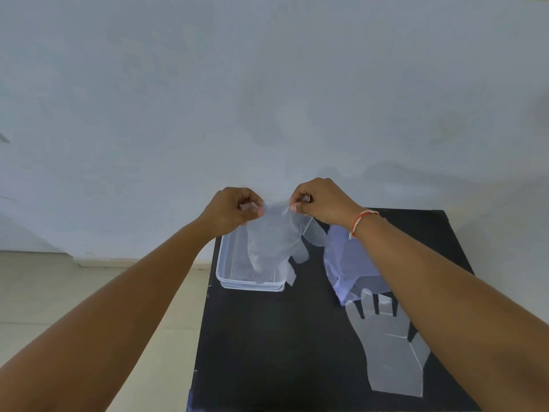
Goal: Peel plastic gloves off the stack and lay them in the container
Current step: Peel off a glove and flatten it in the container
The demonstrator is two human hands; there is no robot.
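- Gloves: nearest you, one flat clear glove (389, 349) lies on the black table (267, 352), fingers pointing away from you, cuff toward you. Your right forearm crosses over its right edge.
- Just past its fingertips sits the stack (353, 269), a bluish plastic-wrapped bundle. The flat glove's fingertips overlap its near edge; your right arm hides part of it.
- Left of the stack, apart from it, the clear container (228, 281) sits at the table's left edge. What already lies inside: can't tell through the film.
- Held glove (276, 236) hangs over the container, cuff up, fingers drooping down. Lower fingers trail across the container's right rim onto the table side.
- Your left hand (234, 208) is clenched, thumb and fingers pinching the glove's top edge on the left.
- Your right hand (320, 203) pinches the same edge on the right. Red-and-white thread band (361, 221) on that wrist.
- Both hands are raised above the far end of the table, close together, film stretched between them.
- Behind: plain pale wall (267, 84), light floor (89, 292) left of the table.
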